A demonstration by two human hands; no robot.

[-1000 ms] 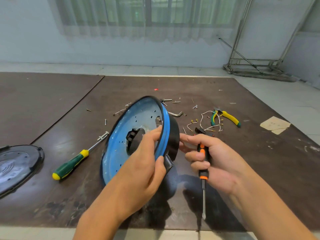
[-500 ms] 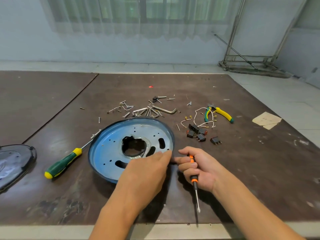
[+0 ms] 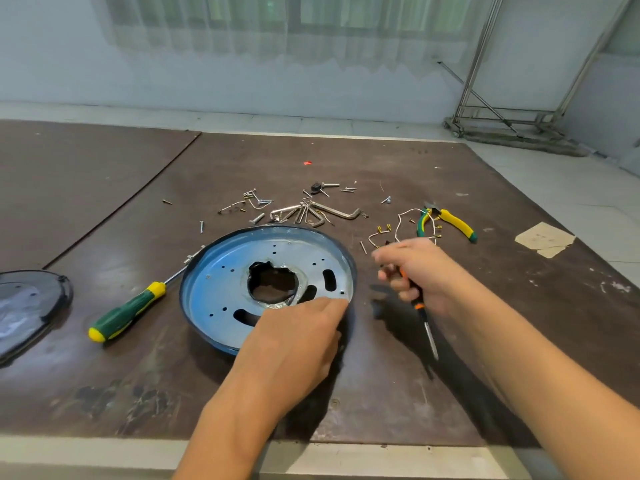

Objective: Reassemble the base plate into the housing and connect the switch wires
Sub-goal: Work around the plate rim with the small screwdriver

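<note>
The blue base plate (image 3: 221, 289) lies flat inside the shallow black housing (image 3: 350, 259) on the brown table, its ragged centre hole facing up. My left hand (image 3: 294, 341) holds the housing's near right rim, fingers bent over the edge. My right hand (image 3: 422, 271), blurred, hovers just right of the housing and grips an orange and black screwdriver (image 3: 427, 329) with its tip pointing toward me. White wires with brass terminals (image 3: 401, 220) lie right behind that hand. The small black switches are hidden under it.
Loose screws and hex keys (image 3: 304, 213) are scattered behind the housing. Green and yellow pliers (image 3: 453, 221) lie by the wires. A green screwdriver (image 3: 128, 311) rests left of the housing, a black cover (image 3: 31, 306) at the far left, and a paper scrap (image 3: 543, 239) at the right.
The housing with the plate went from tilted upright in both hands to flat on the table. My right hand then moved away to the right and back, toward the wires, with the screwdriver.
</note>
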